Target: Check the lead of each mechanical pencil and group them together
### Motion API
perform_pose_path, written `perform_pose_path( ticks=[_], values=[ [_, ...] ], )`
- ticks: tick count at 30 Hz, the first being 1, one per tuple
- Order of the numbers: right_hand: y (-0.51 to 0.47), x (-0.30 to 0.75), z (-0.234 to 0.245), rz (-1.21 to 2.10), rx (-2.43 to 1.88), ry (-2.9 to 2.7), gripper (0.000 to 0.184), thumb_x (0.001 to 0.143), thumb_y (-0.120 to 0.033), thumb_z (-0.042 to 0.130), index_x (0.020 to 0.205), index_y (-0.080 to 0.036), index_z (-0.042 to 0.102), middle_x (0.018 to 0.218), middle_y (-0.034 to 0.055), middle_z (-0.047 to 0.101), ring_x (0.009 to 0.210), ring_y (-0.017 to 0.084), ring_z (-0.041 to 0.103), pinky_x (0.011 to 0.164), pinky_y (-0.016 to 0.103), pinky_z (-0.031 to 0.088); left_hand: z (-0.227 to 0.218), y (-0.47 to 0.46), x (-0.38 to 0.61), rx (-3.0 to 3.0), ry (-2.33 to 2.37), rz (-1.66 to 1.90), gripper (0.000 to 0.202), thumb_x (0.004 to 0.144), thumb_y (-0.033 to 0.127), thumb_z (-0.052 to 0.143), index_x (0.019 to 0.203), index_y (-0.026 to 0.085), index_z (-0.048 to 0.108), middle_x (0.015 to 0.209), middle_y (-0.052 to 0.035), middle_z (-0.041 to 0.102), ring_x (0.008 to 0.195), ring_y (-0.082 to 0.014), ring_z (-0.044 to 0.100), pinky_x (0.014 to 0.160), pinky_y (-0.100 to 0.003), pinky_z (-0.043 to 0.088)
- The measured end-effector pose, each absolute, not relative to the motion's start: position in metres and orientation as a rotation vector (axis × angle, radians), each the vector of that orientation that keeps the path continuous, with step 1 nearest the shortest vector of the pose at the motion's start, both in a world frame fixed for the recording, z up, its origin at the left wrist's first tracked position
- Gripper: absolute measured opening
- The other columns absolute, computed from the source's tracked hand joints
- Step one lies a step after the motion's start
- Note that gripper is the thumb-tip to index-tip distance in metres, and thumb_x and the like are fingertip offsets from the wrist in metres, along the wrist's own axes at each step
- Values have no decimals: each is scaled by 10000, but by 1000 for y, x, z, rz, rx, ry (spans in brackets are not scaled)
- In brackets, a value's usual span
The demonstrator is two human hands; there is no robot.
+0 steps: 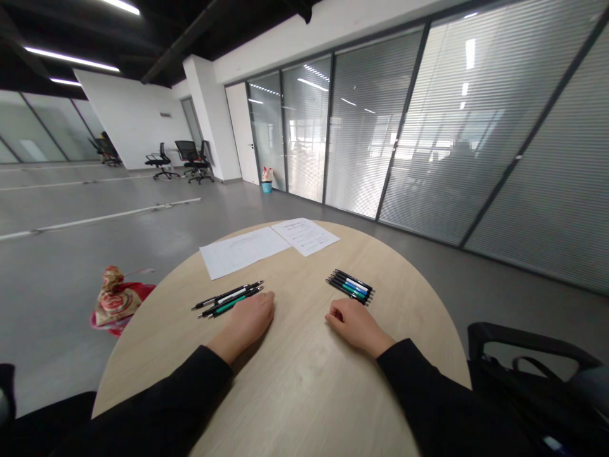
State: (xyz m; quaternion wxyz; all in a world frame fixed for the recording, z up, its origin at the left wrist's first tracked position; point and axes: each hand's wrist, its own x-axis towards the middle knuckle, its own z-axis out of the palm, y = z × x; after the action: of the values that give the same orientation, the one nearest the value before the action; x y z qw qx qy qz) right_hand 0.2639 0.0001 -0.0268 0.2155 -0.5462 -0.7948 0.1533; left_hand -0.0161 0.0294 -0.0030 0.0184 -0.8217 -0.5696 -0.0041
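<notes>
Right-hand sheet (309, 239): a larger, darker line of print near the far edge, with smaller rows beneath — letters too small to make out.
Left-hand sheet (244, 251): faint rows of print, too pale to read.
Pens by the right hand (351, 285): white, blue and green stretches on dark barrels; any lettering is too fine to tell.
Pens by the left hand (223, 303): the same — no brand legible.
Tan-and-red bag (117, 301): red printed marks, wording unreadable.
Readable text overall: none.
</notes>
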Motion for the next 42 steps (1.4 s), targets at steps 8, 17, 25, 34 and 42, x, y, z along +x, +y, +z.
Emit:
perform_pose_path(
  ticks=[8, 17, 25, 34, 42],
  values=[
    [-16, 239, -24, 477, -1309, -2269, 43, 878, -200, 655, 858, -168, 677, 879, 40, 649, 885, 175, 582, 801, 269, 402, 7, 15, 0, -2953, -1736, -437, 275, 974, 363, 430, 796, 203, 565, 798, -66, 670, 751, -218, 612, 686, -308, 408],
    [-19, 211, -26, 796, -1181, -2056, 316, 891, -299, 676, 1171, -155, 655, 1033, 79, 680, 955, 198, 612, 878, 308, 452, 3, 13, 16, -2964, -1855, -1269, 317, 963, 421, 442, 755, 204, 542, 662, 13, 560, 640, -176, 509, 618, -288, 395],
    [-10, 211, -17, 758, -1342, -1986, 126, 923, -220, 584, 827, -177, 654, 763, 19, 675, 728, 153, 596, 661, 238, 367, -6, 21, 17, -2828, -2039, -1729, 330, 946, 519, 469, 806, 220, 477, 636, 40, 557, 519, -141, 486, 529, -261, 378],
    [5, 215, -12, 492, -1348, -2279, 202, 985, -267, 542, 894, -189, 705, 921, 68, 733, 885, 188, 639, 754, 253, 373, -4, 22, 8, -3008, -1747, -1459, 192, 893, 375, 582, 872, 185, 600, 765, -5, 608, 699, -170, 538, 647, -276, 405],
    [7, 222, -18, 223, -1465, -2369, 265, 1017, -364, 501, 974, -204, 708, 957, 81, 702, 904, 206, 639, 755, 278, 407, -6, 24, 6, -3114, -1767, -1196, 223, 884, 356, 579, 808, 163, 660, 714, -13, 629, 668, -170, 532, 638, -279, 379]
  ],
)
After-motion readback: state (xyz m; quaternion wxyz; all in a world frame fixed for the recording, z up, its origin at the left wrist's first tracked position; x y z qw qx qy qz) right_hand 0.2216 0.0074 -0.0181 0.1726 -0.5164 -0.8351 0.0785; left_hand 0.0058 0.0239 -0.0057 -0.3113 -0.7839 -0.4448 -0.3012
